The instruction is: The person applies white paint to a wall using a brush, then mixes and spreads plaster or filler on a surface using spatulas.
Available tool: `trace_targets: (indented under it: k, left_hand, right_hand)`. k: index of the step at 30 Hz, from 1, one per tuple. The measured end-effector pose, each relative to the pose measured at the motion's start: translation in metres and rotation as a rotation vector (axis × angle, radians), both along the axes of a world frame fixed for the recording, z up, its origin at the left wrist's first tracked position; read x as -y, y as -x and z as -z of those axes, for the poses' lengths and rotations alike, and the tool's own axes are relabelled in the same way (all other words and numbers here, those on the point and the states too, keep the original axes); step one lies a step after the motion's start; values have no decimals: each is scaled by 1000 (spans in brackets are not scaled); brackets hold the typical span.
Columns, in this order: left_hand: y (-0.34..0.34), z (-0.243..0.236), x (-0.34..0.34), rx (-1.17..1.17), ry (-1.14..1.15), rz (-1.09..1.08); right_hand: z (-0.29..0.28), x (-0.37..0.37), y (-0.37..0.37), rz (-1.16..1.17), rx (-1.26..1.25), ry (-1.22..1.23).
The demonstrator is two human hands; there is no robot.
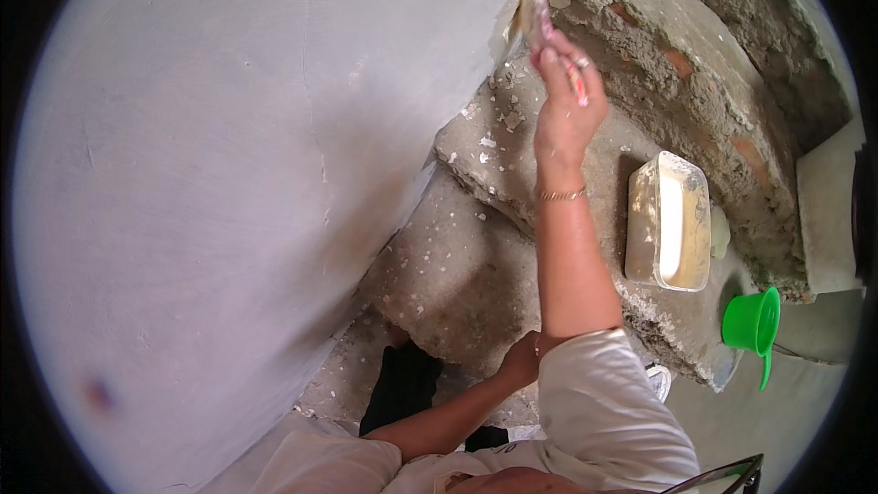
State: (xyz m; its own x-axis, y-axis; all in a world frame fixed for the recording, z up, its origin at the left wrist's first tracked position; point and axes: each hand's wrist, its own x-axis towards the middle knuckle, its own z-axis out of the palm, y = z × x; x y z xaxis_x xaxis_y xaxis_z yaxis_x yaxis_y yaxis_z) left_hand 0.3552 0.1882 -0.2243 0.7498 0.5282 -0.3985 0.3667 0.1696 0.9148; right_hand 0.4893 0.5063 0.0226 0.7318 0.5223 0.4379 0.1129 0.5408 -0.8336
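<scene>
My right hand [569,82] is closed around the handle of a paintbrush [534,20], the arm stretched far forward. The brush's pale bristles touch the foot of the grey-white wall [229,128], where it meets a rough concrete step [498,119]. A bracelet circles my right wrist, and a ring shows on one finger. Close to my right elbow is my left hand [521,359], with its fingers mostly hidden by the right arm. To the right of my right forearm, a rectangular plastic tub [645,229] with whitish liquid in it stands on a step.
A green dipper [752,322] with a handle sits right of the tub. Rough, curved concrete and brick steps [695,55] rise at the far right. White paint flecks dot the lower step [448,256]. A pale block-like object [830,206] stands at the right edge.
</scene>
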Motion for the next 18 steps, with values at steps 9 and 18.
trace_targets:
  k: [9, 18]
  left_hand:
    - [3, -39, -16, -71, 46, -87]
    - [-3, -34, -4, -13, -163, 47]
  right_hand:
    - [5, 88, 40, -235, -207, 95]
    - [28, 23, 33, -30, -329, 68]
